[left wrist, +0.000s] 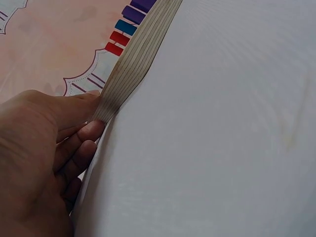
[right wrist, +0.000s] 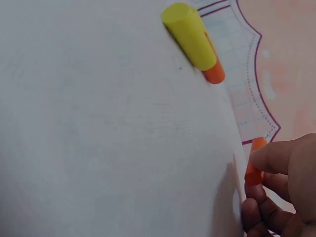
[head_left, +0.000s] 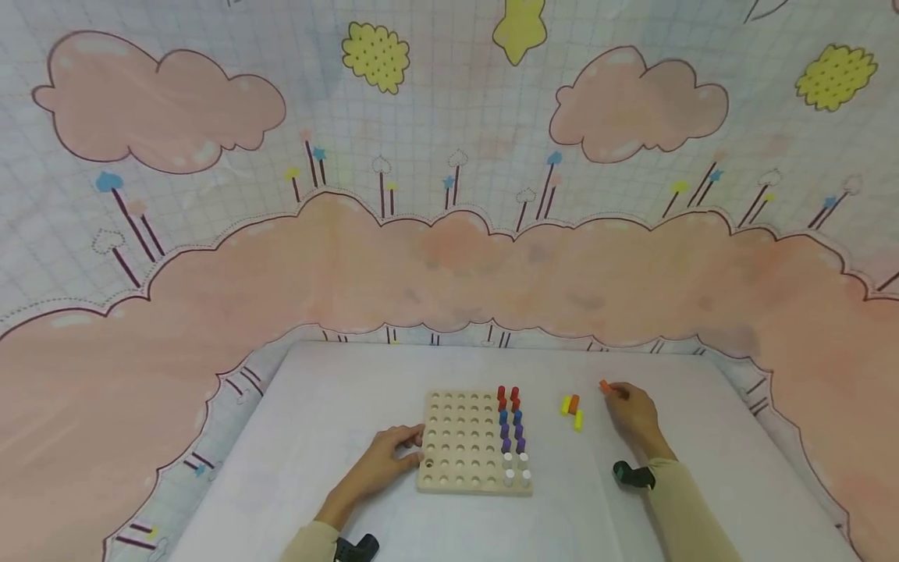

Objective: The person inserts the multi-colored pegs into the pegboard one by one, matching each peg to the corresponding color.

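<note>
A pale wooden pegboard (head_left: 460,485) lies on the white table, with pegs upright in its two right-hand columns. From the back, these are red pegs (head_left: 502,393), blue pegs (head_left: 517,417), purple pegs (head_left: 520,444) and white pegs (head_left: 526,477). My left hand (head_left: 382,460) grips the board's left edge with thumb and fingers; the left wrist view shows its layered side (left wrist: 133,64). To the right of the board, my right hand (head_left: 637,414) pinches an orange peg (right wrist: 256,162) between thumb and fingers. Part of that peg is hidden by the thumb.
Two loose yellow pegs (head_left: 579,421) and another orange peg (head_left: 573,403) lie between the board and the right hand. Behind the white table (head_left: 337,375) hangs a patterned cloth (head_left: 449,273) with clouds. Each wrist wears a black device (head_left: 634,474).
</note>
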A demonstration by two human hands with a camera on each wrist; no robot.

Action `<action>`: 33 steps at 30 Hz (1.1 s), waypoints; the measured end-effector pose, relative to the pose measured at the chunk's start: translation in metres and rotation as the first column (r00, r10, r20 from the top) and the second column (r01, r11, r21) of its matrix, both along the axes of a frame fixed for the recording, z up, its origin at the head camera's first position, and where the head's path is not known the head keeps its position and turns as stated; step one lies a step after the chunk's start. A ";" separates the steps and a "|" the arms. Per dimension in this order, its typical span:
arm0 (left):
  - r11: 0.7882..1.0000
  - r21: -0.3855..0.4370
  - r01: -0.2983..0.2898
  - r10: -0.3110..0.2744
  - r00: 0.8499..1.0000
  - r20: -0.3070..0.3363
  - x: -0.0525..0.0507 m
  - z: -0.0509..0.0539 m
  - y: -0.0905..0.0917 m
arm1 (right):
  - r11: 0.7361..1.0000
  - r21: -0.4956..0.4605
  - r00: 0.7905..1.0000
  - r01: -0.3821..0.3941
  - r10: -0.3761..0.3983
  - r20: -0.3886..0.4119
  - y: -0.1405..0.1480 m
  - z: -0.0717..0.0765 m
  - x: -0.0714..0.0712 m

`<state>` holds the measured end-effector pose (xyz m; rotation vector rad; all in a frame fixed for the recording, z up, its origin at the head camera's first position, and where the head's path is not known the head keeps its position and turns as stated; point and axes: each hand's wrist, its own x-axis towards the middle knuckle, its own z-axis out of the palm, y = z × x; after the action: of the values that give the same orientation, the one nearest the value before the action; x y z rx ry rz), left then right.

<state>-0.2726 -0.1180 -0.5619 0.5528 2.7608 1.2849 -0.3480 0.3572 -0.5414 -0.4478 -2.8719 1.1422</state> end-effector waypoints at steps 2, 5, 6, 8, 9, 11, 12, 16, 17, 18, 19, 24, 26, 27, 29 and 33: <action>1.000 -0.005 -0.007 0.007 1.000 0.000 0.001 0.000 -0.001 | 1.000 -0.001 1.000 -0.012 0.012 -0.004 -0.001 0.002 0.000; 1.000 -0.014 -0.011 0.011 1.000 0.000 0.002 -0.001 -0.002 | 0.999 -0.006 0.999 -0.033 0.033 -0.016 -0.002 0.005 0.001; 1.000 -0.012 -0.011 0.011 1.000 0.002 0.002 -0.001 -0.002 | 0.999 -0.004 0.999 -0.045 0.045 -0.027 -0.002 0.005 0.001; 1.000 -0.012 -0.015 0.015 1.000 0.000 0.002 -0.001 -0.001 | 0.998 -0.012 0.997 -0.066 0.066 -0.041 -0.003 0.007 0.000; 1.000 -0.012 -0.015 0.015 1.000 0.002 0.002 -0.001 -0.001 | 0.997 -0.013 0.996 -0.073 0.072 -0.053 -0.004 0.008 -0.001; 1.000 -0.011 -0.006 0.006 1.000 -0.003 0.002 -0.001 -0.001 | 0.996 -0.017 0.993 -0.088 0.086 -0.078 -0.006 0.011 -0.002; 1.000 -0.006 -0.007 0.007 1.000 0.004 0.002 -0.001 -0.001 | 0.995 -0.025 0.992 -0.094 0.091 -0.089 -0.008 0.013 -0.002; 1.000 -0.011 -0.011 0.011 1.000 0.002 0.002 -0.002 0.000 | 0.992 -0.079 0.989 -0.104 0.094 -0.113 -0.018 0.024 -0.002; 1.000 -0.013 -0.012 0.012 1.000 0.000 0.002 -0.002 0.000 | 0.991 -0.091 0.989 -0.101 0.091 -0.114 -0.020 0.026 -0.002; 1.000 -0.015 -0.018 0.018 1.000 0.004 0.002 -0.003 0.000 | 0.989 -0.103 0.988 -0.103 0.090 -0.123 -0.023 0.028 -0.001; 1.000 -0.018 -0.019 0.019 1.000 0.003 0.002 -0.002 0.000 | 0.988 -0.113 0.987 -0.104 0.088 -0.134 -0.026 0.030 -0.001; 1.000 -0.020 -0.023 0.023 1.000 0.014 0.002 -0.001 -0.001 | 0.985 -0.113 0.978 -0.128 0.107 -0.180 -0.035 0.035 0.000; 1.000 -0.021 -0.023 0.023 1.000 0.016 0.002 -0.001 -0.002 | 0.984 -0.113 0.975 -0.140 0.117 -0.188 -0.038 0.035 0.001; 1.000 -0.020 -0.022 0.023 1.000 0.016 0.003 -0.001 -0.002 | 0.982 -0.116 0.973 -0.146 0.121 -0.194 -0.039 0.036 0.001; 0.999 -0.023 -0.023 0.024 1.000 0.015 0.003 0.000 -0.001 | 0.980 -0.125 0.969 -0.157 0.128 -0.213 -0.043 0.037 0.002; 0.999 -0.021 -0.026 0.026 1.000 0.009 0.003 0.000 0.000 | 0.977 -0.141 0.963 -0.161 0.125 -0.238 -0.049 0.041 0.002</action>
<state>-0.2700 -0.1184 -0.5615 0.5101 2.7791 1.2591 -0.3463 0.3081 -0.5006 -0.1017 -2.6618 1.3537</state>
